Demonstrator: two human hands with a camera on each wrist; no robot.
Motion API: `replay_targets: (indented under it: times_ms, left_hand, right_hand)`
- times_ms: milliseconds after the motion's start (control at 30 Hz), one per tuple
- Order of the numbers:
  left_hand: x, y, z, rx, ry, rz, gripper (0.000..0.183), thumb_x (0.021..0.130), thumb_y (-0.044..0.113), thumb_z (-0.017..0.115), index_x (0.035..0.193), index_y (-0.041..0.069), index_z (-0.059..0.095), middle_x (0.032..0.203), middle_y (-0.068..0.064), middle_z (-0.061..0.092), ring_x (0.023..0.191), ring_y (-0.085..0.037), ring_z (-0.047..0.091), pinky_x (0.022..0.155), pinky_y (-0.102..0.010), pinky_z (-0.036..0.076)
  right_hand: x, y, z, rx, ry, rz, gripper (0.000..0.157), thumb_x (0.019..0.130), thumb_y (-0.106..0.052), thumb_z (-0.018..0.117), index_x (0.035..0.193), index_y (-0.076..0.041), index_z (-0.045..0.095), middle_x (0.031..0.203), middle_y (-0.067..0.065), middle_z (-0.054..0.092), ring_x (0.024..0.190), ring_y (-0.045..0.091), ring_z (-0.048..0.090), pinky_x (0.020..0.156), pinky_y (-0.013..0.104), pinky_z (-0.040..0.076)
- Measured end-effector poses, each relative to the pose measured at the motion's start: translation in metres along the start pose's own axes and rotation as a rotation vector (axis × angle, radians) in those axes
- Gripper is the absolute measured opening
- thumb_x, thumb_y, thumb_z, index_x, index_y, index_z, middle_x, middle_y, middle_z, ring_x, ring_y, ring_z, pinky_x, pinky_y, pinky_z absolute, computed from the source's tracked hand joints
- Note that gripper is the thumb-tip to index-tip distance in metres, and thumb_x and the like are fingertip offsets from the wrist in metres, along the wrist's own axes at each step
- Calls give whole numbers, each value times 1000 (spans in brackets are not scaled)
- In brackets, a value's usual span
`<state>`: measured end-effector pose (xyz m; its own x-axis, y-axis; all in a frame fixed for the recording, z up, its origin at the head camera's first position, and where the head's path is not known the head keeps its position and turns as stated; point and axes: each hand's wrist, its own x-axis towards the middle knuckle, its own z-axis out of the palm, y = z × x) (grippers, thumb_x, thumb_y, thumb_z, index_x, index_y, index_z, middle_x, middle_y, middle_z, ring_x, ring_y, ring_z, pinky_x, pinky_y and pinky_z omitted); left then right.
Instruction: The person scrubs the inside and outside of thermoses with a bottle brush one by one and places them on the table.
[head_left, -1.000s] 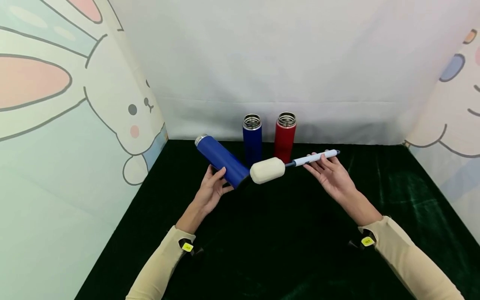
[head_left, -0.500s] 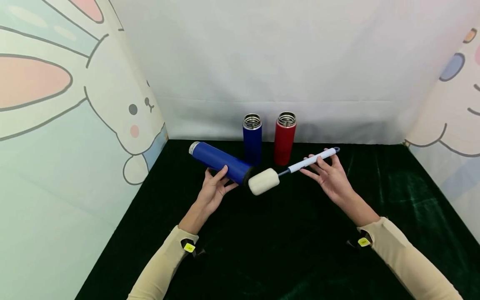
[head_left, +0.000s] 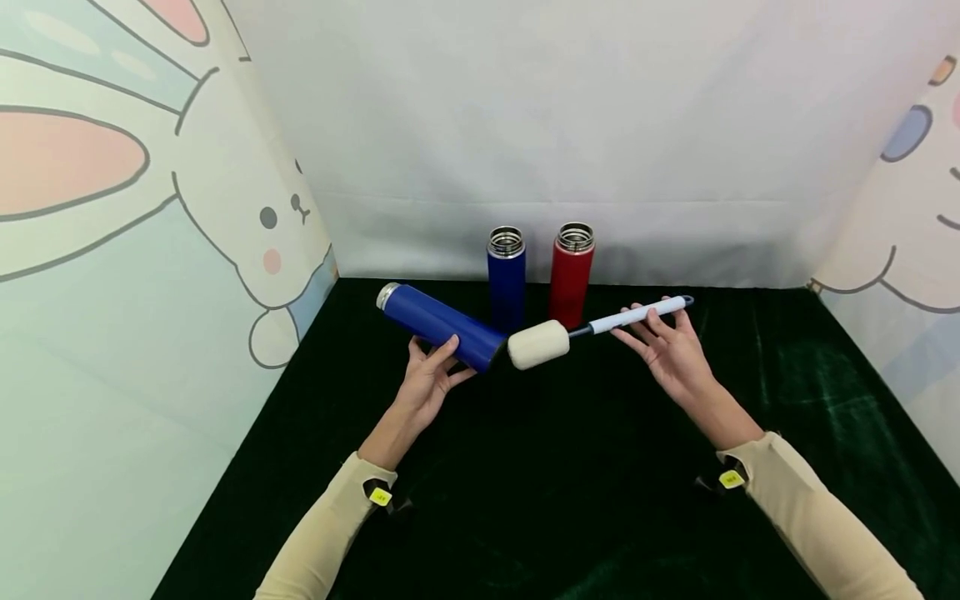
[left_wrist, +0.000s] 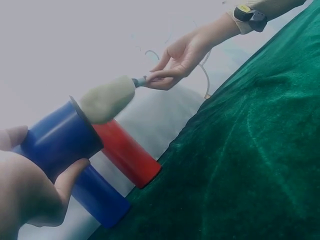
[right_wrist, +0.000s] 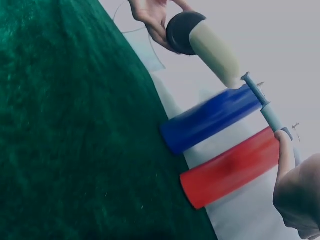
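My left hand (head_left: 424, 387) grips a blue thermos bottle (head_left: 442, 325) raised above the table. It lies tilted, its silver open mouth to the upper left and its black base (right_wrist: 181, 33) to the right. Against that base, or just in front of it, is the cream sponge head (head_left: 538, 344) of a bottle brush; the exact contact is unclear. My right hand (head_left: 678, 358) pinches the brush by its pale blue handle (head_left: 637, 314), thumb and fingers around it. In the left wrist view, the sponge head (left_wrist: 107, 100) overlaps the bottle's base edge.
Behind the hands stand a second blue bottle (head_left: 507, 287) and a red bottle (head_left: 570, 283), both upright and lidless. Dark green velvet (head_left: 555, 500) covers the table. A white cloth backdrop (head_left: 675, 167) rises at the back, with cartoon-printed panels on both sides.
The blue thermos bottle has tipped closer to level, its mouth end lower. The sponge head dipped across the base, then rose again, and the right hand has shifted slightly right.
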<state>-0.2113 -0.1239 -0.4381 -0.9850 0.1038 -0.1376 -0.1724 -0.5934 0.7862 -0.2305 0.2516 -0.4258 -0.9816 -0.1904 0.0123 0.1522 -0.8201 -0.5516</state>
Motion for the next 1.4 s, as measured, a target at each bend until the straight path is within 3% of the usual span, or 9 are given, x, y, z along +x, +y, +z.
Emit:
replay_targets:
  times_ms: [100,200,400,567,800,967,1267,1400]
  left_hand:
    - [0,0,1,-4,-1,9,82,101,10,60,155,34,3,153,-7,38,139,-32,51,112,-62,41]
    - [0,-1,3,-7,-1,22,83,101,10,60,155,35,2,152,-8,38,140,-33,49,112,-62,41]
    - [4,-4,5,18,17,65,86,100,7,61,154,36,1,151,-7,39,140,-32,49,109,-61,44]
    - [5,-7,3,39,30,55,85,100,7,61,153,35,1,150,-7,40,138,-31,52,108,-60,46]
    - [4,-5,2,21,32,33,87,101,9,61,155,35,-1,152,-9,40,135,-31,54,108,-59,46]
    - [3,-3,6,9,21,34,87,100,8,61,155,36,-1,152,-8,39,136,-31,53,109,-59,45]
    - [3,-3,8,39,14,47,87,99,6,61,154,36,0,150,-7,41,134,-28,55,109,-59,46]
    - [4,-2,7,56,3,45,87,99,5,61,154,36,1,150,-7,41,131,-26,58,106,-58,49]
  right_hand:
    - [-2,0,-5,-22,33,8,59,105,-5,48,147,-35,19,132,9,48,121,22,67,96,45,58]
    - [-3,4,-6,-74,26,-1,65,106,-4,47,151,-35,13,130,8,49,119,20,68,95,44,59]
    - [-4,12,1,-188,-97,-93,40,107,-2,42,136,-23,25,115,8,66,117,21,71,91,45,60]
    - [-5,13,7,-200,-167,-154,28,107,-2,41,128,-19,32,114,10,70,118,23,70,90,47,59]
    - [-3,6,-2,-79,-97,-169,31,106,-1,42,128,-19,30,118,13,62,117,25,70,93,48,58]
    - [-3,14,-4,-171,-66,-158,36,106,-2,44,132,-22,28,115,9,67,116,22,71,90,45,60]
    - [-2,24,12,-334,-170,-157,32,107,-3,44,132,-20,32,119,9,64,118,22,70,85,47,61]
    - [1,20,17,-328,-174,-176,33,107,-3,45,132,-19,33,118,11,63,117,23,70,84,47,61]
